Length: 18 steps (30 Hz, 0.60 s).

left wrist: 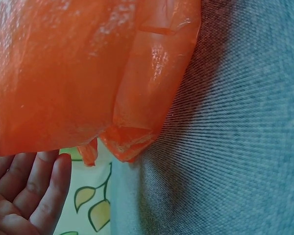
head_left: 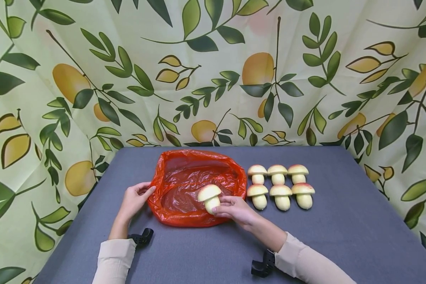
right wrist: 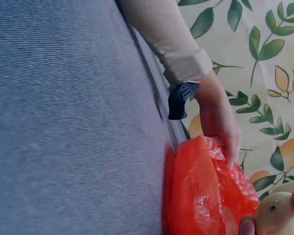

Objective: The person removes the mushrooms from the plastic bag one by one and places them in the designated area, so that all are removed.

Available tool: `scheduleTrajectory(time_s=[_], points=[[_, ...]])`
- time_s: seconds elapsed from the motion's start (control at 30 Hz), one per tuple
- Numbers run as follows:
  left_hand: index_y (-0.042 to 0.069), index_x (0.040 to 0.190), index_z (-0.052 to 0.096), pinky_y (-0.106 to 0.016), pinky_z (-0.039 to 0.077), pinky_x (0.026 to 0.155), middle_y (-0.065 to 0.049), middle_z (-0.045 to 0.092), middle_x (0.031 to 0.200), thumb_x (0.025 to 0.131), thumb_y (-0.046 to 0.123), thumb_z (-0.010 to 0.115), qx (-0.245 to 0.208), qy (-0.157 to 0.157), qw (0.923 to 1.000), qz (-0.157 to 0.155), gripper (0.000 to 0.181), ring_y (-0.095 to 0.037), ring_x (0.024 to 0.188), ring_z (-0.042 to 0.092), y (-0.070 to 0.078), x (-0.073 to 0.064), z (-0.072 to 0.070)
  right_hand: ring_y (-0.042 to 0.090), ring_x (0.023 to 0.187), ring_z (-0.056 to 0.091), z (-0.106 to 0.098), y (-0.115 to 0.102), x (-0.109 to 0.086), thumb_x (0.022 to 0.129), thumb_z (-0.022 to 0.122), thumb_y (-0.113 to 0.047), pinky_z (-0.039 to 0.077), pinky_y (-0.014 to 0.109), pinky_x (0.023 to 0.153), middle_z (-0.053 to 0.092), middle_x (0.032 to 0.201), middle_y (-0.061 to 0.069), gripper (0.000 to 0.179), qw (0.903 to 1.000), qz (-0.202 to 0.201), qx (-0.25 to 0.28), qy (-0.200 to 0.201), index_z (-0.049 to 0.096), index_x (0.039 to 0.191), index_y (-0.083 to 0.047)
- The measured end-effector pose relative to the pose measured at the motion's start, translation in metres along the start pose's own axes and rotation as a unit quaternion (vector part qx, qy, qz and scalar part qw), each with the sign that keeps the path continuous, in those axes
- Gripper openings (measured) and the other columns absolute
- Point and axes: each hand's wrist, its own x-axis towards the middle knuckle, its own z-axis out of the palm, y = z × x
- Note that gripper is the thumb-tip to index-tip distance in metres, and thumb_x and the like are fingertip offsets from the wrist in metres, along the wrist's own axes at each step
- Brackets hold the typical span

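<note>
A red plastic bag (head_left: 198, 221) lies on the table with its wide mouth facing up. At its left edge, my left hand (head_left: 136, 199) holds the rim between thumb and fingers. In the left wrist view, the fingers (left wrist: 32, 186) of that hand lie along the bag's edge (left wrist: 63, 98). My right hand (head_left: 239, 213) pinches a mushroom (head_left: 209, 193) by its stem, over the front right part of the bag's mouth. This mushroom is pale yellow with a domed cap. In the right wrist view, the stem end of the mushroom (right wrist: 277, 213) faces the camera between thumb and finger.
Several more mushrooms (head_left: 278, 191) with reddish cap tops stand in two rows right of the bag. Grey-blue cloth covers the table (head_left: 198, 256). Behind it hangs a leaf-and-fruit patterned curtain (head_left: 220, 79). Black wrist cameras sit at both cuffs.
</note>
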Motion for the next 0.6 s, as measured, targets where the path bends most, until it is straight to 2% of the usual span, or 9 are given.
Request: scheduleTrajectory(time_s=[0.13,0.4,0.6], points=[[-0.009,0.116,0.064,-0.008,0.048,0.069,-0.029,0.069,0.105,0.093,0.015,0.063,-0.002,-0.002,1.0000,0.003,0.034,0.014,0.072,0.055,0.001,-0.001,0.000,0.003,0.086,0.068,-0.003,0.003,-0.006,0.088,0.065,-0.006,0.056,0.020,0.083,0.071,0.095,-0.002,0.057,1.0000,-0.004,0.001,0.003,0.040,0.133,0.020],[-0.009,0.117,0.064,-0.008,0.047,0.068,-0.028,0.069,0.106,0.093,0.016,0.063,0.001,-0.002,1.0000,-0.003,0.034,0.014,0.072,0.054,0.002,0.000,-0.001,0.002,0.089,0.067,-0.011,0.002,-0.015,0.087,0.068,-0.012,0.055,0.020,0.085,0.070,0.100,0.000,0.068,0.9998,-0.013,-0.013,0.005,0.034,0.137,0.020],[-0.008,0.118,0.064,-0.008,0.048,0.069,-0.027,0.069,0.106,0.093,0.018,0.063,0.004,-0.005,1.0000,-0.007,0.036,0.013,0.073,0.055,0.002,-0.002,-0.002,0.003,0.088,0.067,-0.016,0.002,-0.020,0.087,0.068,-0.009,0.056,0.020,0.084,0.070,0.096,-0.003,0.066,0.9998,-0.019,-0.002,-0.003,0.035,0.134,0.022]])
